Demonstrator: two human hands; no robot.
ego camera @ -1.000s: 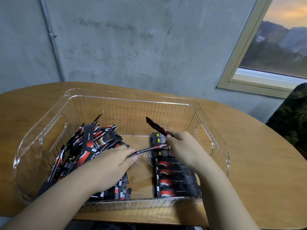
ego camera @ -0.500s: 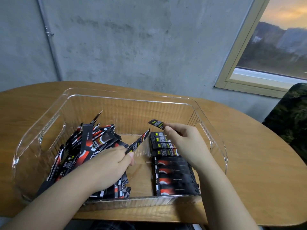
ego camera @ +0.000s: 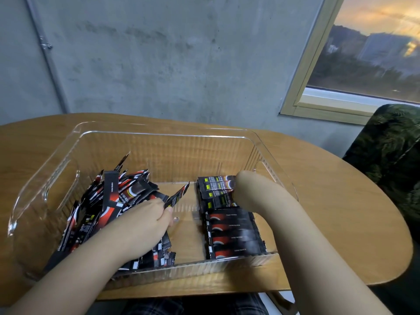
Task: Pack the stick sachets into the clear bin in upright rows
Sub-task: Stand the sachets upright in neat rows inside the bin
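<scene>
— What is the bin made of?

— The clear bin (ego camera: 56, 178) is glossy see-through plastic, rectangular with rounded corners, fine vertical ribbing on its walls and a cut-out handle at each short end. It sits on a rounded wooden table (ego camera: 329, 201) with a smooth, warm grain, near the table's front edge.

— And the sachets?

— Slim, flat foil-like sticks, black with red and white print. A loose pile (ego camera: 109, 201) of them is heaped against the bin's left end, lying crossed at all angles, some poking upward. By the right end, a neat row (ego camera: 231, 233) lies overlapped like shingles, running from the front wall toward the back.

— What are the hands doing?

— The left hand (ego camera: 145, 221) rests at the inner edge of the pile, thumb and forefinger pinching one stick sachet (ego camera: 178, 197) by its lower end; the stick tilts up and to the right over the bare middle of the bin floor. The right hand (ego camera: 244, 185) is at the far end of the row, but it is smeared and its fingers are hidden, so I cannot tell its grip.

— Behind all that?

— A rough grey concrete wall (ego camera: 159, 53), and a pale-framed window (ego camera: 318, 64) at the right.
</scene>
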